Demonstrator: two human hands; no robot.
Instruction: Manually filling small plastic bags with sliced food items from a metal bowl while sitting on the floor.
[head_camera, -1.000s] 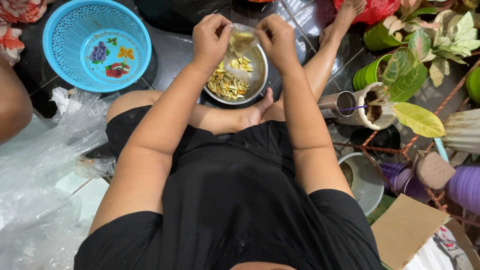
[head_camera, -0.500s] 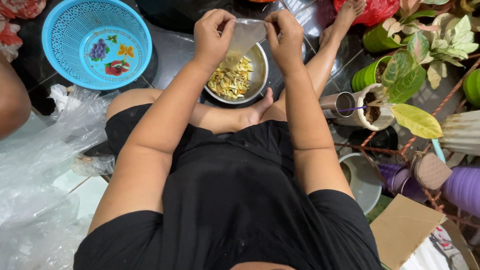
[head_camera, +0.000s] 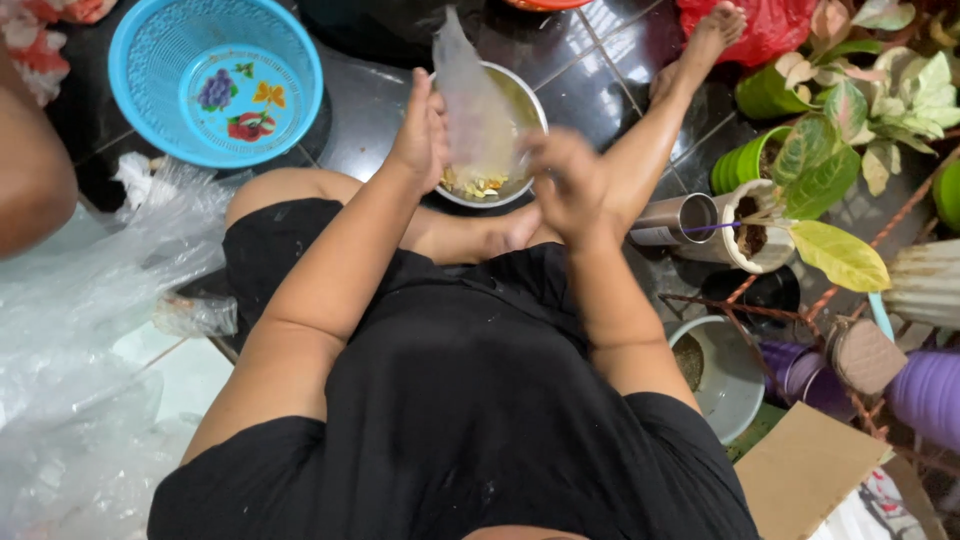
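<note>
A clear plastic bag hangs upright above the metal bowl.

glossy dark floor tiles reflect light beside potted plants.

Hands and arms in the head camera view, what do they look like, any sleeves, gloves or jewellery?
Both arms are bare from the shoulder down; the black top appears sleeveless or very short-sleeved. The left hand and right hand wear no gloves. No watch, bracelet or ring shows on either, though the right hand is blurred, so small details there cannot be told.
</note>
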